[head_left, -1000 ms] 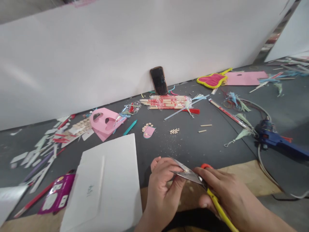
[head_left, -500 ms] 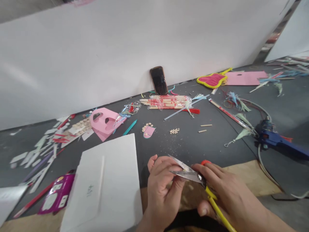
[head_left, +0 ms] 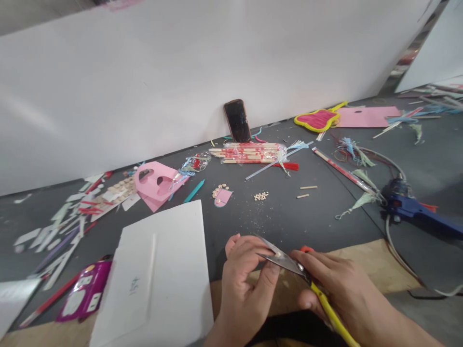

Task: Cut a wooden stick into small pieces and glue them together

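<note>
Low in the view, a left hand (head_left: 246, 284) pinches its fingers (head_left: 261, 250) together at the blades of the scissors (head_left: 285, 260). The right hand (head_left: 343, 294) is wrapped around their yellow and orange handles.

The blades are slightly parted and point left, with the left thumb under them and a fingertip above. What is pinched there is too small to tell. Across the dark table (head_left: 307, 217) from the left lie a purple pack (head_left: 85, 294), a white sheet (head_left: 162, 274), a pink cutout (head_left: 157, 183), a bundle of sticks (head_left: 249, 153), loose beads (head_left: 261, 195) and a blue glue gun (head_left: 415, 209). A phone (head_left: 237, 120) leans on the white wall (head_left: 181, 72). Brown card (head_left: 369, 265) lies under the hands.
</note>
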Demonstrator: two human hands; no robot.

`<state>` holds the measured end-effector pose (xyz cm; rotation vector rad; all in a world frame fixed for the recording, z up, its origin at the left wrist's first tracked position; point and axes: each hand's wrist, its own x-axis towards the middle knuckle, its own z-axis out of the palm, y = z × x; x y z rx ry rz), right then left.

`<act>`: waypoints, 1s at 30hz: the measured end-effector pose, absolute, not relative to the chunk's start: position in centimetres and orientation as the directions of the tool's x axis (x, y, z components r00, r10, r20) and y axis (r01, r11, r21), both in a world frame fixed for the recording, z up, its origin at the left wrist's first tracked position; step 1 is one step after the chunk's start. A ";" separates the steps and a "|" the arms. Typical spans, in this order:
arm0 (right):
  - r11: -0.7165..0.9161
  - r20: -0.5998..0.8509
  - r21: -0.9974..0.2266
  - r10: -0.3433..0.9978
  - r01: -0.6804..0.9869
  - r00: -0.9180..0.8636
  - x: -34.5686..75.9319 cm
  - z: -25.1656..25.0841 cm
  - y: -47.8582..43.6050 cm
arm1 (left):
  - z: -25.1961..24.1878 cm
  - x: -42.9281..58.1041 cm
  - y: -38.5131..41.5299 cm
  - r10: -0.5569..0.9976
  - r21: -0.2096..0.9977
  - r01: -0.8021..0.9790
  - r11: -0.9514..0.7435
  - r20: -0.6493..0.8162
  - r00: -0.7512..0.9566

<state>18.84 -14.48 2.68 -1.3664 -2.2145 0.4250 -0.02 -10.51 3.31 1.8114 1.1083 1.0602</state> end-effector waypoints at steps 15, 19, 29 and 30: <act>0.471 0.306 -0.442 0.879 0.763 -0.365 19.1 2.7 -14.3 | 2.6 0.0 -10.7 0.902 0.893 0.205 -0.400 0.344 0.261; 0.459 0.259 -0.475 0.888 0.751 -0.380 19.0 2.7 -14.4 | 2.7 -0.1 -10.6 0.937 0.953 0.140 -0.268 0.224 0.268; 0.454 0.315 -0.437 0.886 0.776 -0.341 18.8 3.0 -14.4 | 3.3 -0.3 -10.2 0.915 0.893 0.256 -0.369 0.300 0.270; 0.457 0.318 -0.432 0.884 0.777 -0.343 18.8 3.0 -14.3 | 3.3 -0.3 -10.2 0.904 0.861 0.301 -0.411 0.339 0.262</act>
